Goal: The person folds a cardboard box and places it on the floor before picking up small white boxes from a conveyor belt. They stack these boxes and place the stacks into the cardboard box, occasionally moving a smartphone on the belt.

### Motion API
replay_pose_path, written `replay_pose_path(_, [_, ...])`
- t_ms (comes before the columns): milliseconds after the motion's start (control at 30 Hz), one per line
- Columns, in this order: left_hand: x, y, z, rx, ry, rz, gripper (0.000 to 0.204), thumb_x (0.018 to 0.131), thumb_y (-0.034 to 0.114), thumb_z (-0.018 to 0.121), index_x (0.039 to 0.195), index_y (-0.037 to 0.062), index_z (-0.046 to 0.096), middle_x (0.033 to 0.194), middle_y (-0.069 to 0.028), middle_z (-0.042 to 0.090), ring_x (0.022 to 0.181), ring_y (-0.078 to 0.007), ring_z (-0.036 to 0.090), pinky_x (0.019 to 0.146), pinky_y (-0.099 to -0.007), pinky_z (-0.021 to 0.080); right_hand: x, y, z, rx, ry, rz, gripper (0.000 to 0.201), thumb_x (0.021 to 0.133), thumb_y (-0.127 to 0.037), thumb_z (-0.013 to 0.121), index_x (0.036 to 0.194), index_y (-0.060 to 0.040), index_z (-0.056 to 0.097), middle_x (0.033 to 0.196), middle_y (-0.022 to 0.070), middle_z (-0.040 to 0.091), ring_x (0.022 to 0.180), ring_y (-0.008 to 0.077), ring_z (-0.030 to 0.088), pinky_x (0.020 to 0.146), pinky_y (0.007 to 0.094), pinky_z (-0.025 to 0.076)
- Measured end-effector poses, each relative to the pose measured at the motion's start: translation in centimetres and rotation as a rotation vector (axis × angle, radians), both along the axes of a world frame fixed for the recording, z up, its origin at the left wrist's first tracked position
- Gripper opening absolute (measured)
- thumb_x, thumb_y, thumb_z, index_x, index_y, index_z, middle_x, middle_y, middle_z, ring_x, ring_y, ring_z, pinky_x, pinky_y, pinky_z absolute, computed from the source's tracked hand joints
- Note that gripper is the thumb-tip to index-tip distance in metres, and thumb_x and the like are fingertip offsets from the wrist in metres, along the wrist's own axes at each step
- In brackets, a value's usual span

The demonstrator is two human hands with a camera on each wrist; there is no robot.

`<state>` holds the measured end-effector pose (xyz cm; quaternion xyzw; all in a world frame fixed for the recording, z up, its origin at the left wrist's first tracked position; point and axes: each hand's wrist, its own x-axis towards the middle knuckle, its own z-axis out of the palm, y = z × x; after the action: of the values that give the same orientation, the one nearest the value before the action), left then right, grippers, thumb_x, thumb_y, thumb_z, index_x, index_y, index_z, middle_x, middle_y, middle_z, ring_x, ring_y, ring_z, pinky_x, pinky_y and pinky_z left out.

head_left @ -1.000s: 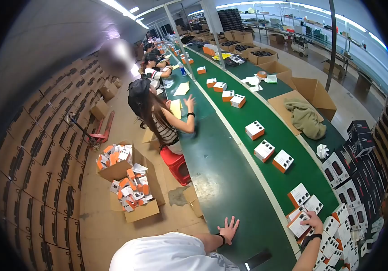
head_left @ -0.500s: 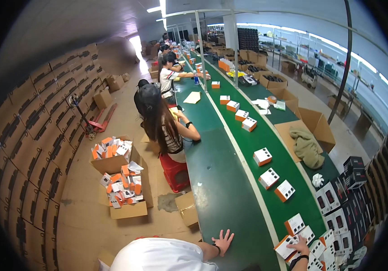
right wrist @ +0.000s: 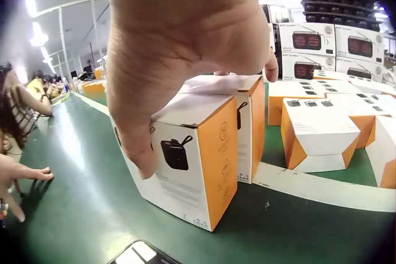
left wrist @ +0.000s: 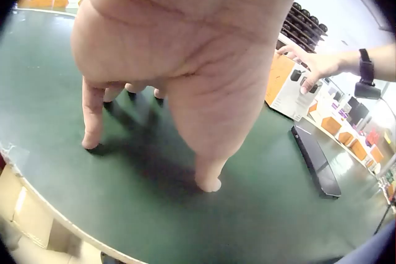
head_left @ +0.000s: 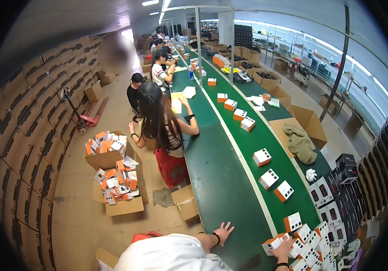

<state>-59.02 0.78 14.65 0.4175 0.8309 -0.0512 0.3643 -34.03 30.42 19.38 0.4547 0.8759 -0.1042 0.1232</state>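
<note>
In the head view my right hand (head_left: 283, 247) reaches over the pale strip between belt and table. It grips two white-and-orange product boxes side by side, the near box (right wrist: 185, 171) and the far box (right wrist: 250, 134), each printed with a small black device. My thumb presses the near box's face, and a finger shows past the far box. Both boxes stand upright at the green table (left wrist: 37, 78). My left hand (head_left: 224, 233) props on that table, fingers spread and fingertips down, holding nothing. A dark phone (left wrist: 317, 162) lies between the hands.
Many similar boxes (head_left: 313, 241) crowd the right end of the green belt (head_left: 277, 151), with several more spaced along it. Radio boxes (right wrist: 309, 41) are stacked behind. A person (head_left: 160, 117) sits farther along the table. Full cartons (head_left: 124, 207) stand on the floor at left.
My right hand has moved left from the box pile on the belt toward the table, bringing boxes with it. My left hand stays on the table. The seated person's arms have shifted.
</note>
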Motion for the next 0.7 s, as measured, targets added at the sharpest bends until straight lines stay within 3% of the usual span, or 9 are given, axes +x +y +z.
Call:
replay_pose_path(100, [-1.3,-1.3,-2.6,0.110,-0.007,-0.028,0.139,0.062,0.033,0.100,0.168,0.0291,0.010,0.177,-0.0056,0.000,0.161,-0.0349,0.016,0.106,-0.0607,0.053,-1.6,-1.7,1.9,0.010,0.058,0.026,0.128,0.047,-0.039,0.098,0.156,-0.0181,0.033,0.156,0.0308,0.029,0.148,0.0495,0.026,0.119,0.0638,0.026])
replay_pose_path(200, [-3.1,-2.4,-0.4,0.145,-0.031,-0.035,0.128,0.064,0.030,0.098,0.166,0.0304,0.020,0.177,0.0013,0.005,0.161,-0.0272,0.020,0.107,-0.0575,0.051,-5.2,-3.3,2.8,-0.065,0.144,-0.010,0.125,0.050,-0.037,0.097,0.157,-0.0262,0.034,0.159,0.0311,0.026,0.149,0.0498,0.026,0.117,0.0649,0.031])
replay_pose_path(300, [-3.7,-2.4,-2.7,0.207,-0.088,-0.025,0.128,0.065,0.030,0.097,0.166,0.0297,0.019,0.177,-0.0001,0.002,0.161,-0.0277,0.017,0.109,-0.0592,0.049,-9.8,-8.3,1.9,-0.047,0.162,0.030,0.126,0.054,-0.036,0.097,0.160,-0.0306,0.030,0.161,0.0281,0.026,0.152,0.0477,0.022,0.113,0.0694,0.034])
replay_pose_path(333, [-3.6,-2.7,-1.5,0.350,-0.033,-0.041,0.103,0.067,0.031,0.095,0.156,0.0185,0.044,0.170,-0.0130,0.028,0.153,-0.0359,0.035,0.102,-0.0529,0.055,-11.1,-9.6,1.7,-0.055,0.193,0.034,0.127,0.052,-0.033,0.098,0.160,-0.0300,0.031,0.161,0.0274,0.024,0.153,0.0473,0.020,0.112,0.0711,0.034])
replay_pose_path(433, [-6.3,-0.8,-0.5,0.185,-0.216,-0.210,0.074,0.068,0.033,0.093,0.133,0.0117,0.066,0.149,-0.0169,0.057,0.134,-0.0377,0.055,0.090,-0.0496,0.057,-13.6,-11.7,2.9,-0.079,0.253,0.025,0.126,0.052,-0.027,0.098,0.160,-0.0297,0.032,0.161,0.0244,0.022,0.154,0.0446,0.019,0.111,0.0726,0.033])
replay_pose_path(467, [-5.8,-0.7,0.8,0.155,-0.333,-0.266,0.050,0.072,0.036,0.091,0.108,0.0054,0.074,0.113,-0.0141,0.076,0.103,-0.0319,0.070,0.077,-0.0460,0.057,-12.9,-11.7,2.3,-0.079,0.262,0.016,0.126,0.052,-0.026,0.098,0.160,-0.0298,0.032,0.161,0.0237,0.023,0.154,0.0441,0.019,0.111,0.0725,0.033])
replay_pose_path(567, [-3.7,-2.6,7.5,-0.058,-1.032,-0.310,0.051,0.076,0.038,0.089,0.110,0.0030,0.075,0.096,-0.0087,0.077,0.086,-0.0254,0.072,0.075,-0.0410,0.058,-12.3,-10.6,1.1,-0.091,0.281,0.014,0.130,0.052,-0.027,0.098,0.162,-0.0316,0.029,0.165,0.0223,0.019,0.156,0.0435,0.015,0.114,0.0725,0.030])
replay_pose_path(600, [-6.0,-4.7,11.9,-0.104,-1.084,-0.239,0.051,0.078,0.038,0.088,0.111,0.0022,0.075,0.097,-0.0072,0.077,0.086,-0.0221,0.071,0.075,-0.0391,0.059,-15.4,-11.2,4.8,-0.100,0.271,0.018,0.131,0.052,-0.028,0.099,0.163,-0.0321,0.028,0.166,0.0228,0.018,0.157,0.0439,0.014,0.115,0.0726,0.029])
replay_pose_path(700, [-4.5,-7.8,10.3,-0.048,-1.020,-0.331,0.050,0.083,0.034,0.086,0.119,0.0015,0.075,0.119,-0.0104,0.076,0.109,-0.0226,0.069,0.091,-0.0393,0.057,-13.7,-12.7,6.5,-0.083,0.289,0.079,0.133,0.055,-0.038,0.099,0.165,-0.0244,0.025,0.168,0.0247,0.016,0.158,0.0459,0.011,0.121,0.0703,0.021])
